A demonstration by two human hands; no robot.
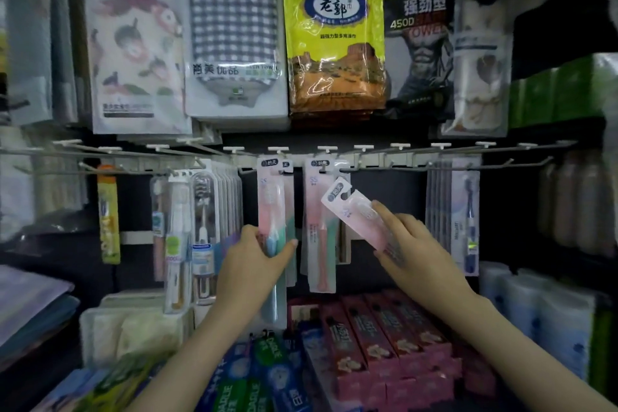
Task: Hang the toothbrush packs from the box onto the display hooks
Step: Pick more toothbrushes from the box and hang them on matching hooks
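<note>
— What did your right hand have?

— It pinched the lower end of a flat pink-and-clear toothbrush pack, with the fingers curled over its face. The pack's long axis slanted up and left from the grip, hang hole leading.

— And the hook?

— The tip of the grey wire display hook sat just above that hole, not touching it. Farther left, my left hand gripped a hanging pink-and-green pack. I judged the right hand the nearer one.

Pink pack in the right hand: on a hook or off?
Off. The pink pack is tilted in the right hand, its hang hole below the hooks, none through it.
</note>
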